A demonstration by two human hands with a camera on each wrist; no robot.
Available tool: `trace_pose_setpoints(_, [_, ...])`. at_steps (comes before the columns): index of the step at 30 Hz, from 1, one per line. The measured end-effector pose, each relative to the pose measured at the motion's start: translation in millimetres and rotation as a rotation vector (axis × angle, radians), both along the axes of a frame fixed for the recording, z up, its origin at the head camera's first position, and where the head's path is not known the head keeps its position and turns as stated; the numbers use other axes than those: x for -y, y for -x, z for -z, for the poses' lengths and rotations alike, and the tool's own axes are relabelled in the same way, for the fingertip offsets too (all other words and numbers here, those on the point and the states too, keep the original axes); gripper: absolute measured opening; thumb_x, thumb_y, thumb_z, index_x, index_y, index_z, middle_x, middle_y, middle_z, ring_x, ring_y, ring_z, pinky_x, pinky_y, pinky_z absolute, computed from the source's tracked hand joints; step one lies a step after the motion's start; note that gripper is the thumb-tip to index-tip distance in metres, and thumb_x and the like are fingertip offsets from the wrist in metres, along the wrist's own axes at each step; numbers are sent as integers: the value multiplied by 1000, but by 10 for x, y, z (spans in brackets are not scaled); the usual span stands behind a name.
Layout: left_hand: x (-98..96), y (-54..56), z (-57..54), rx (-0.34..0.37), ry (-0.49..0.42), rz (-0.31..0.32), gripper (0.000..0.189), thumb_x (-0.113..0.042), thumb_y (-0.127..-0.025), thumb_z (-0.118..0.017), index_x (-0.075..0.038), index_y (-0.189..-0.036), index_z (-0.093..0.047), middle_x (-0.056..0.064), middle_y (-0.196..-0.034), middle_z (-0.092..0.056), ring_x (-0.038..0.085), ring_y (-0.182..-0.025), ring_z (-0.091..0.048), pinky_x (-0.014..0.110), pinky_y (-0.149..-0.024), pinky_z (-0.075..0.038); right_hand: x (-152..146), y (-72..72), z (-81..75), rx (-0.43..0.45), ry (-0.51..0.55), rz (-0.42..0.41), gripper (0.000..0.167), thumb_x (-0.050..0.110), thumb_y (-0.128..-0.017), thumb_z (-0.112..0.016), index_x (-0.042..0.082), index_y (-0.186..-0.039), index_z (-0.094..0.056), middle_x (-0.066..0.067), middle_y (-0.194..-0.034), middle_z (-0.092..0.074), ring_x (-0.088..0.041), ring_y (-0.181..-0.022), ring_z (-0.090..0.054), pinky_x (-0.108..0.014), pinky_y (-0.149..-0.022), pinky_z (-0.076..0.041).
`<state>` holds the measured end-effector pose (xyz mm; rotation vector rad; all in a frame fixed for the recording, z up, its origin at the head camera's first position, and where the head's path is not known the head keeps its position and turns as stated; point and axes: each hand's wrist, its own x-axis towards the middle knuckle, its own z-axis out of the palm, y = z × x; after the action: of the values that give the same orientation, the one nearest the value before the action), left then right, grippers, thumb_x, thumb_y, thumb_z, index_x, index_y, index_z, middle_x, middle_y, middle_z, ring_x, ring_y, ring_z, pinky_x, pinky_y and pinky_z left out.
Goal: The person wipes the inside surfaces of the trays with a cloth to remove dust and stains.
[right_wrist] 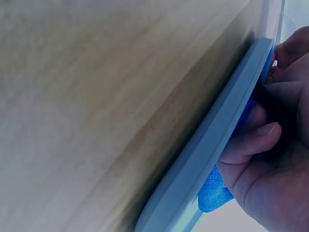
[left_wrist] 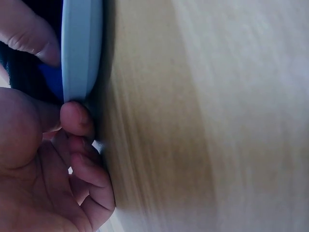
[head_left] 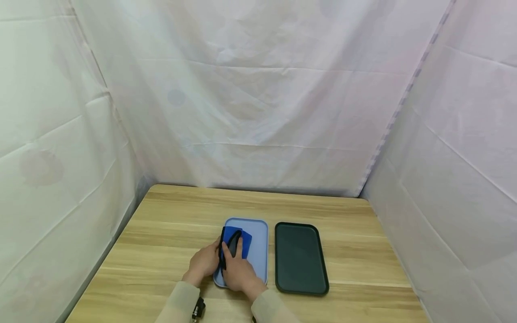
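Note:
On a light blue tray [head_left: 260, 258] lies a blue cloth item with black edging [head_left: 233, 230], with a black loop round a dark grey patch at its middle. Its blue part [right_wrist: 212, 191] looks like terry in the right wrist view. My left hand [head_left: 205, 261] is at the tray's left side, thumb and fingertips pinching at the black edge by the rim. My right hand [head_left: 238, 272] rests over the item's near half, two fingers stretched forward over the black loop. In the right wrist view its other fingers bend in over the cloth. The item's near end is hidden beneath this hand.
A dark green tray [head_left: 300, 258] lies right of the blue one, a narrow gap between them. Both rest on a wood-grain table [head_left: 181, 211]. White cloth sheets [head_left: 258, 112] hang behind it and on both sides.

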<state>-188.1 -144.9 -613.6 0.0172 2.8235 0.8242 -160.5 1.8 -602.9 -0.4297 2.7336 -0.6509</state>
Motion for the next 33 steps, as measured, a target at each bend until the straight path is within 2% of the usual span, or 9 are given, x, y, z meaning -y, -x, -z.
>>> trace_pose_setpoints(16, [42, -20, -7, 4, -15, -7, 49, -22, -108, -48, -17, -157, -47, 21, -114, -75, 22, -65, -56, 35, -55, -41, 154, -61, 3, -60, -37, 88, 77, 23, -99, -70, 26, -165, -30, -37, -167, -10, -17, -46, -49, -31, -46, -40])
trace_pose_setpoints(25, [30, -12, -21, 0, -6, -11, 48, -24, -108, -49, -17, -156, -49, 22, -123, -73, 24, -74, -61, 38, -60, -46, 165, -44, 9, -83, -75, 90, 75, 24, -99, -70, 25, -164, -32, -37, -167, -12, -18, -47, -50, -32, -46, -41])
trace_pose_setpoints(33, [-9, -19, -6, 8, -6, -21, 49, -32, -110, -46, -16, -156, -48, 21, -128, -72, 27, -87, -68, 45, -69, -52, 86, -66, 21, -57, -97, 92, 77, 16, -96, -70, 29, -163, -35, -32, -169, -11, -18, -47, -48, -33, -44, -39])
